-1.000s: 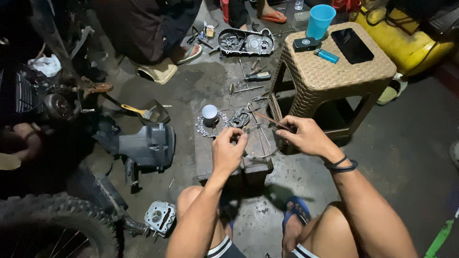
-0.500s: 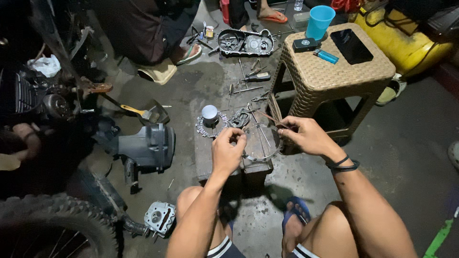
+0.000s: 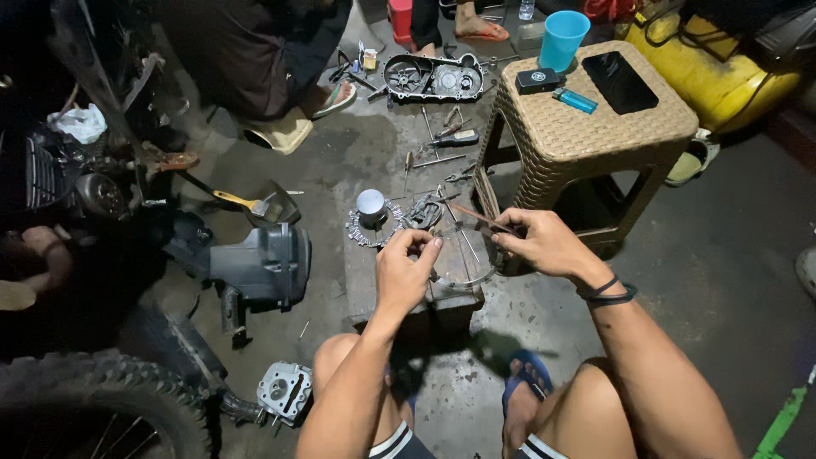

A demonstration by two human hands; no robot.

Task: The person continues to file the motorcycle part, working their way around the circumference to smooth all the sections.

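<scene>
Your left hand (image 3: 406, 270) has its fingers pinched together on a small part — too small to identify — above the block surface (image 3: 365, 280). Your right hand (image 3: 544, 245), just right of it, clamps a thin tool (image 3: 483, 221) whose long axis points far-left.

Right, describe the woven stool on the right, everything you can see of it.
The woven stool is tan, looks like plastic wicker, with a squarish rounded top and four legs joined by low rails, open between them. It stands upright on the grey concrete floor, right of the low work block. On its top lie a blue cup, a dark phone, a small black box and a blue lighter. Neither hand touches it; the right hand is just in front.
</scene>
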